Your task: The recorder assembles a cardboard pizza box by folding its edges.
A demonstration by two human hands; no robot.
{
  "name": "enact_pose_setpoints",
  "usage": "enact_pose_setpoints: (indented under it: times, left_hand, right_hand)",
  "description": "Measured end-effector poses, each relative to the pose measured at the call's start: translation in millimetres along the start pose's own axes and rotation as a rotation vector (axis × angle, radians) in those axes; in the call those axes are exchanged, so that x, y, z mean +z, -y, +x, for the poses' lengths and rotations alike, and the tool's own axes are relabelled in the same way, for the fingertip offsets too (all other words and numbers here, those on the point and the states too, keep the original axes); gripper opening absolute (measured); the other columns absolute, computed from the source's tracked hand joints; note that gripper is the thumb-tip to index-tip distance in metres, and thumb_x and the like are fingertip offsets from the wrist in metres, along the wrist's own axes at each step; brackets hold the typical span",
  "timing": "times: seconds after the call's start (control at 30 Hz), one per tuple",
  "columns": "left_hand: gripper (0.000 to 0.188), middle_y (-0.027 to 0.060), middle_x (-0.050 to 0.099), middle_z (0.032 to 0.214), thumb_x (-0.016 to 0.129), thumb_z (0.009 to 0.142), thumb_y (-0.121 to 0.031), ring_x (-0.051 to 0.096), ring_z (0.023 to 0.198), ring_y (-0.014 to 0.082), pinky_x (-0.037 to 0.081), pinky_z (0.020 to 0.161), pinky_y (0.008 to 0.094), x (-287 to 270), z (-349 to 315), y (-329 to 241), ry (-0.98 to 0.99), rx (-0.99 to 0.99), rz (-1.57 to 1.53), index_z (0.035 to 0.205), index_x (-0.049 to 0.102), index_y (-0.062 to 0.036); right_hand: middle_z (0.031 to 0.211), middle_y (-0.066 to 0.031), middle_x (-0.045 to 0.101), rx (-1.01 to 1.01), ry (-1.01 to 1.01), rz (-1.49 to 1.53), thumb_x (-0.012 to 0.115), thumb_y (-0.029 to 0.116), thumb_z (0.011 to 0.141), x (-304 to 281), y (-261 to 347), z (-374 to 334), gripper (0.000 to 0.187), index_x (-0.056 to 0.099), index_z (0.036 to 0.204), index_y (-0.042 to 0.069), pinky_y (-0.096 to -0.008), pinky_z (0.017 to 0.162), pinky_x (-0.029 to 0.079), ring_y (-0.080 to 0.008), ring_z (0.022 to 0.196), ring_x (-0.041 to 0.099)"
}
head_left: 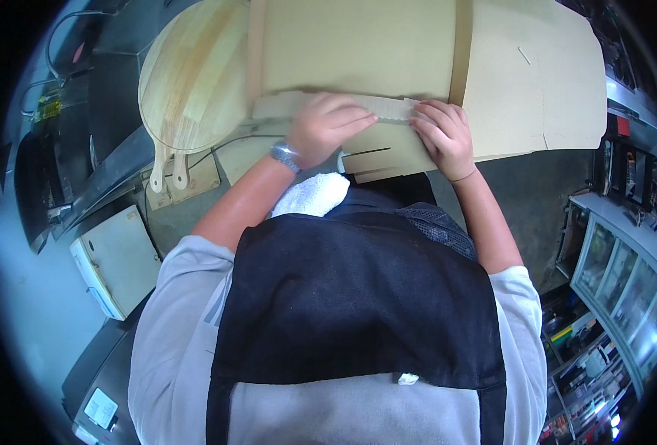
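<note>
A large sheet of tan cardboard (358, 48), crossed by two darker brown bands, lies in front of me. Along its near edge runs a narrow pale cardboard strip (391, 109) with a ragged lower edge. My left hand (325, 132), a little blurred, lies over the strip with its fingers bent and pressed together; a watch is on that wrist. At the strip's right end my right hand (446, 139) has its fingers curled over the edge and grips it. What lies under the left palm is hidden.
Two round wooden boards with handles (191, 81) lie to the left of the cardboard. A white towel (310, 194) hangs near my waist. On the left stands a white box-like unit (117, 259); a glass-fronted cabinet (618, 267) is on the right.
</note>
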State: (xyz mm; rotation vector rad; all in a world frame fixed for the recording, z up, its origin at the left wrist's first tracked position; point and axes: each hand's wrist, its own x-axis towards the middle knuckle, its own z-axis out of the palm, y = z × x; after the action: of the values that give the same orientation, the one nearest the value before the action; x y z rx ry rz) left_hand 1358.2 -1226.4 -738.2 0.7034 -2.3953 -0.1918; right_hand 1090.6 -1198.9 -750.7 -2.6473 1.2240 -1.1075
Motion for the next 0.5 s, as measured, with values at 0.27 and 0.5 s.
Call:
enact_pose_setpoints:
  times: [0.27, 0.5]
  left_hand:
    - [0.024, -0.0033, 0.070, 0.095, 0.076, 0.073, -0.013, 0.064, 0.090, 0.0180, 0.050, 0.072, 0.0320, 7.7, 2.3, 8.4, -0.024, 0.033, 0.049, 0.096, 0.075, -0.0126]
    - [0.025, -0.0046, 0.070, 0.094, 0.080, 0.070, -0.018, 0.064, 0.089, 0.0168, 0.049, 0.070, 0.0311, 10.8, 5.3, 8.0, -0.056, -0.010, 0.036, 0.094, 0.075, -0.0139]
  right_hand:
    - [0.102, -0.0058, 0.070, -0.001, -0.014, 0.031, 0.069, 0.010, 0.076, 3.4, -3.6, -2.0, 0.020, 0.070, 0.095, 0.007, -0.0371, 0.085, 0.047, -0.0224, 0.101, 0.065]
    - [0.099, -0.0045, 0.070, 0.015, -0.013, 0.050, 0.072, 0.008, 0.076, 3.5, -2.6, 0.7, 0.018, 0.070, 0.094, 0.007, -0.0374, 0.086, 0.047, -0.0207, 0.098, 0.066]
